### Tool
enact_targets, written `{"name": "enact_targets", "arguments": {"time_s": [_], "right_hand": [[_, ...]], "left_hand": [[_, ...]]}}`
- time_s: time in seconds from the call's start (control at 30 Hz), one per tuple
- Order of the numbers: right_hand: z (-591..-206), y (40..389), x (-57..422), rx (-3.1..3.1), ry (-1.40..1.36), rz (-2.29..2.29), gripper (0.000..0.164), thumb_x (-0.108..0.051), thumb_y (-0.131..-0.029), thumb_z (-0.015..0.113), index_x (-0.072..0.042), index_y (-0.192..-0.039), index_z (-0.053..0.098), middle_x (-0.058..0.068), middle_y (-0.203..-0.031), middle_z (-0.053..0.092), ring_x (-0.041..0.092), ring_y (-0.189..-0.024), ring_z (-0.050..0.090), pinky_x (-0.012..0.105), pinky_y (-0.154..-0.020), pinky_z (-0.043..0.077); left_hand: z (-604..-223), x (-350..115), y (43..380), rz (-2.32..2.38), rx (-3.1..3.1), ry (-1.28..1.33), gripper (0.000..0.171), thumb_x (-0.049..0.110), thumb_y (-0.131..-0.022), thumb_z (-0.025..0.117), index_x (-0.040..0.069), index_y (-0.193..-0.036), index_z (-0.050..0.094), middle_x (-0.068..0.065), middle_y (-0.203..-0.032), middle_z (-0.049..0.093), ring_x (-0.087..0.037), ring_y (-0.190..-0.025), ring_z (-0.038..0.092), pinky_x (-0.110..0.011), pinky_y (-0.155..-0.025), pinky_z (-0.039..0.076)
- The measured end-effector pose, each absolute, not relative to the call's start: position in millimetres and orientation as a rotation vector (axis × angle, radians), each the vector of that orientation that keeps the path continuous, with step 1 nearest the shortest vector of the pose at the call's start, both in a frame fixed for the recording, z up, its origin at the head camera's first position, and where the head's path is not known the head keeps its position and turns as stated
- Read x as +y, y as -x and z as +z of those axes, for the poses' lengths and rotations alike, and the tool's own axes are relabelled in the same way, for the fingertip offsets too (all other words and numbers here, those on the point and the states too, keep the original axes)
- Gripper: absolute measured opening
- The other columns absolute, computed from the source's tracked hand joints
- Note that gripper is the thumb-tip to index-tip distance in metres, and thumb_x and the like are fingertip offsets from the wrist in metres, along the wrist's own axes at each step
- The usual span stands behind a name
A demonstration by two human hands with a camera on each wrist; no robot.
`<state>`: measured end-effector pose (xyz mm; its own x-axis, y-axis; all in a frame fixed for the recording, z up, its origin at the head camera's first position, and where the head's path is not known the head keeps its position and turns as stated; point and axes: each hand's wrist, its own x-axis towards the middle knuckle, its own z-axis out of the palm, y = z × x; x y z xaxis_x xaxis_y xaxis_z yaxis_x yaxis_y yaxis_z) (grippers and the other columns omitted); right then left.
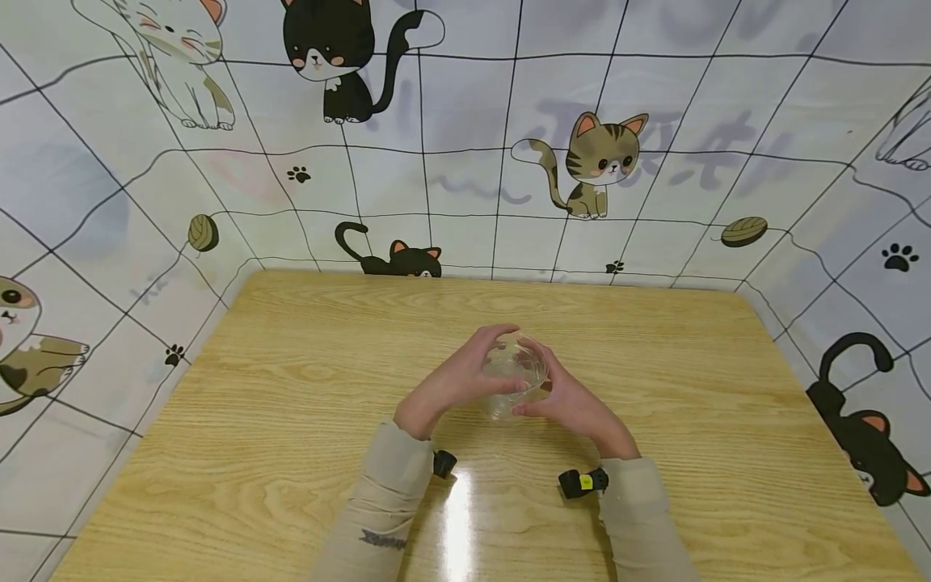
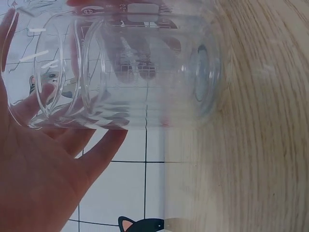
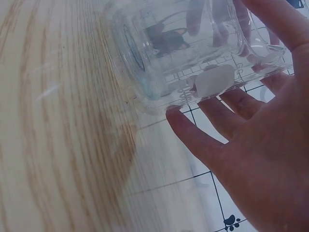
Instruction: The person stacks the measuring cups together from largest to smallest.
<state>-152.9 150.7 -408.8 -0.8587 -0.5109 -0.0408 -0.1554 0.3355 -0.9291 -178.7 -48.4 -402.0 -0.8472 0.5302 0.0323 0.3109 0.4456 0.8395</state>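
A clear glass beaker (image 1: 507, 404) stands upright at the middle of the table, with both hands round its upper part. White printed marks and a white patch (image 3: 216, 80) show on its wall in the right wrist view. More than one rounded rim (image 2: 94, 67) shows through the glass in the left wrist view. My left hand (image 1: 469, 370) grips it from the left, thumb across the near side. From the right, my right hand (image 1: 570, 400) holds it with the thumb low on the near side and the fingers behind.
The wooden table (image 1: 305, 380) runs out on all sides of the hands. Behind it and at both sides hangs a white grid-patterned cloth (image 1: 465, 186) with cartoon cats. A black wrist camera (image 1: 582, 483) sits by the right cuff, another (image 1: 444, 464) by the left.
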Motion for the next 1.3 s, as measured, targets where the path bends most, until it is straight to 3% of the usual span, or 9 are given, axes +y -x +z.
{"name": "enact_targets", "arguments": {"time_s": [0.2,0.53,0.6,0.77,1.1,1.3], "right_hand": [[-409.3,153.6,151.6,2.284,0.598,-1.529,0.093,-0.020,-0.073,0.074,-0.020,-0.143,0.012,0.009,-0.141,0.028,0.020,-0.128,0.027,0.050,-0.097,0.028],[-413.0,155.1,155.1,2.220,0.592,-1.604,0.091,-0.009,-0.074,0.072,-0.024,-0.143,0.014,0.006,-0.143,0.026,0.019,-0.130,0.024,0.049,-0.099,0.025],[-413.3,155.4,155.8,2.224,0.590,-1.602,0.091,-0.010,-0.074,0.072,-0.025,-0.142,0.014,0.005,-0.143,0.027,0.019,-0.130,0.025,0.049,-0.099,0.024],[-413.0,155.8,156.2,2.232,0.592,-1.598,0.091,-0.009,-0.075,0.072,-0.024,-0.143,0.014,0.005,-0.143,0.027,0.019,-0.129,0.025,0.050,-0.099,0.024],[-416.5,157.2,156.3,2.228,0.606,-1.615,0.089,-0.011,-0.075,0.072,-0.019,-0.143,0.015,0.007,-0.143,0.028,0.021,-0.129,0.027,0.050,-0.099,0.025],[-416.7,157.3,156.3,2.241,0.565,-1.601,0.088,-0.010,-0.075,0.071,-0.022,-0.142,0.015,0.006,-0.143,0.026,0.024,-0.128,0.028,0.051,-0.098,0.025]], "left_hand": [[-406.7,-48.7,179.3,1.441,2.405,-0.780,0.095,0.050,-0.067,0.072,0.028,-0.141,0.016,0.003,-0.141,0.025,-0.019,-0.124,0.035,-0.039,-0.094,0.035],[-415.6,-47.8,178.1,1.619,2.291,-0.797,0.109,0.036,-0.065,0.078,0.030,-0.141,0.001,0.006,-0.138,0.032,-0.021,-0.127,0.031,-0.043,-0.096,0.032],[-418.4,-47.4,177.8,1.659,2.265,-0.794,0.108,0.034,-0.066,0.078,0.033,-0.140,0.000,0.006,-0.138,0.032,-0.020,-0.127,0.029,-0.043,-0.096,0.031],[-426.7,-47.5,178.2,1.753,2.190,-0.819,0.105,0.026,-0.068,0.078,0.025,-0.141,0.002,0.002,-0.141,0.029,-0.024,-0.129,0.026,-0.046,-0.098,0.028],[-438.3,-48.1,177.2,1.821,2.211,-0.834,0.101,0.037,-0.066,0.077,0.018,-0.141,0.012,0.007,-0.138,0.032,-0.016,-0.127,0.029,-0.039,-0.101,0.024],[-431.5,-49.2,172.9,1.860,2.145,-0.836,0.099,0.034,-0.069,0.075,0.009,-0.140,0.011,-0.005,-0.139,0.031,-0.023,-0.128,0.027,-0.043,-0.101,0.023]]}}
